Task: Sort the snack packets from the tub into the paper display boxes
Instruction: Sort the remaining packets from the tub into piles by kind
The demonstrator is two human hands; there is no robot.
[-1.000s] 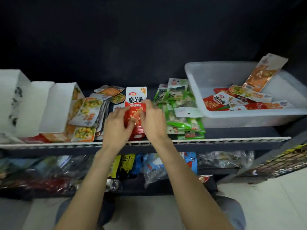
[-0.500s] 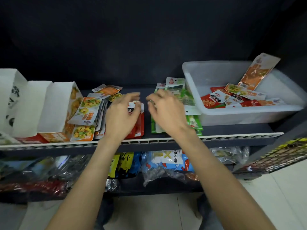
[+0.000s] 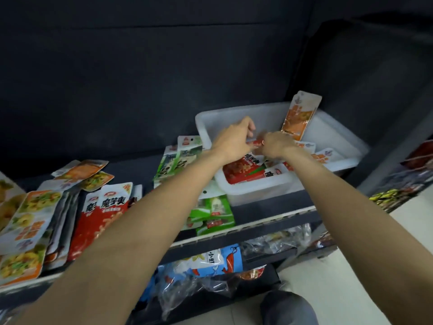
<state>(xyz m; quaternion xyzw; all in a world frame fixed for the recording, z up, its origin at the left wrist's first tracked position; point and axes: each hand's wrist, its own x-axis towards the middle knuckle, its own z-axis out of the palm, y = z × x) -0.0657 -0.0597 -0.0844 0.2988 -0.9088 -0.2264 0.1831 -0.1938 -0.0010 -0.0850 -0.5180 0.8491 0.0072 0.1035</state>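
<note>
Dark shelving is filling most of the view, with a white plastic tub [image 3: 332,146] sitting on the shelf [image 3: 269,214] toward the right. Inside it, glossy red snack packets [image 3: 243,171] are lying flat in a loose heap, and one orange packet [image 3: 297,116] is leaning upright against the tub's back wall. Both arms are reaching out long over the shelf into the tub. The left hand [image 3: 234,137] is hovering with fingers curled down onto the heap, seemingly pinching a packet edge, and the right hand [image 3: 276,144] is curled tight just beside it, though I can't tell what it's actually gripping. Red packets [image 3: 103,214] reading 魔芋爽 are standing on the shelf at left, next to orange-and-yellow packets [image 3: 25,221], with green packets [image 3: 210,212] lying just beside the tub.
</note>
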